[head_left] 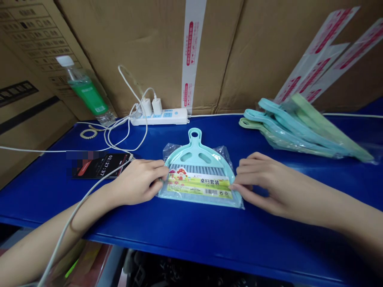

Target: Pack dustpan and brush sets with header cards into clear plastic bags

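Your left hand [140,181] rests on the blue desk [209,239] with its fingers curled loosely, the fingertips pressing the left edge of the bagged dustpan set [199,175]. Your right hand [266,181] lies flatter, fingers stretched out and close together, touching the right edge of the same bag; neither hand has closed around it. The dustpan set lies flat in the middle of the desk between your hands, a pale turquoise pan with its looped handle pointing away from you, sealed in clear plastic. Its paper label [200,184] shows a cartoon mushroom house, the Chinese characters 桌扫套装 and a barcode. Just left of your left hand lies a phone [101,165] whose screen reads 02:27:37, with a white cable [83,199] crossing your forearm. Behind it a white power strip [163,116] holds two chargers, and a water bottle [86,93] with a green label leans against the cardboard boxes [143,48]. On the right, well apart, lies a stack of bagged dustpans [302,129] in turquoise and green.
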Available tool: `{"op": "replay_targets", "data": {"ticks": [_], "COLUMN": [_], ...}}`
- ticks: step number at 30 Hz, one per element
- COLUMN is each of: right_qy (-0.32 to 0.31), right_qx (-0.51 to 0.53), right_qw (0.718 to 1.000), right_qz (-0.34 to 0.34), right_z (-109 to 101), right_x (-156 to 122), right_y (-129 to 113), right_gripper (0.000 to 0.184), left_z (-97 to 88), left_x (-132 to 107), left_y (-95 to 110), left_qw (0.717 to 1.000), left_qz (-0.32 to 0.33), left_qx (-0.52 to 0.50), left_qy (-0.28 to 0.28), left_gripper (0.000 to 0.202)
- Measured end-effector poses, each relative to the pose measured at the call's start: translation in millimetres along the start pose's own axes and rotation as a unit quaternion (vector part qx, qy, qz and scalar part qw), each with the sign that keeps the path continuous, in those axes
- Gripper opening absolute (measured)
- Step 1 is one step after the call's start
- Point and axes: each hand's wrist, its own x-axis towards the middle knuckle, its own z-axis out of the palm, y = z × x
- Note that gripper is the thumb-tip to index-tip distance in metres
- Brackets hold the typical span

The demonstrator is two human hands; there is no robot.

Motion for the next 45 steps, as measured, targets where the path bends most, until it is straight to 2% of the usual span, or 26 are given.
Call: {"op": "replay_targets", "data": {"ticks": [5, 15, 17, 20, 23, 28, 32, 37, 41, 45], "right_qy": [0.028, 0.066, 0.086, 0.122, 0.15, 0.18, 0.165, 0.106, 0.055, 0.026], "right_qx": [-0.008, -0.056, -0.084, -0.133, -0.175, -0.203, -0.204, -0.201, -0.207, -0.213], "right_qw": [1.0, 0.996, 0.992, 0.983, 0.973, 0.959, 0.957, 0.964, 0.967, 0.968], "right_qz": [-0.007, -0.027, -0.031, -0.036, -0.003, 0.086, 0.121, 0.136, 0.141, 0.134], "right_z": [5, 12, 12, 12, 10, 7, 7, 12, 19, 23], "right_x": [4, 4, 5, 5, 5, 2, 0, -1, -5, -9], "right_y": [0, 9, 9, 7, 4, 7, 14, 21, 30, 36], "right_gripper": [0.036, 0.037, 0.037, 0.039, 0.043, 0.046, 0.048, 0.049, 0.043, 0.036], "left_z": [1.3, 4.2, 5.2, 4.6, 2.9, 4.5, 5.1, 4.1, 5.5, 6.4], "left_x": [2, 1, 1, -1, -2, 0, 0, 1, 1, 0], "left_y": [1, 1, 2, 3, 5, 7, 6, 5, 5, 4], "left_qw": [1.0, 0.999, 0.998, 0.993, 0.988, 0.99, 0.988, 0.987, 0.989, 0.989], "left_qz": [0.002, 0.003, -0.002, -0.001, 0.02, 0.052, 0.058, 0.053, 0.044, 0.043], "left_qx": [0.0, 0.04, 0.054, 0.071, 0.078, 0.072, 0.084, 0.111, 0.116, 0.116], "left_qy": [0.001, 0.027, 0.044, 0.099, 0.131, 0.113, 0.117, 0.102, 0.081, 0.085], "left_gripper": [0.018, 0.025, 0.028, 0.032, 0.037, 0.045, 0.048, 0.048, 0.046, 0.045]}}
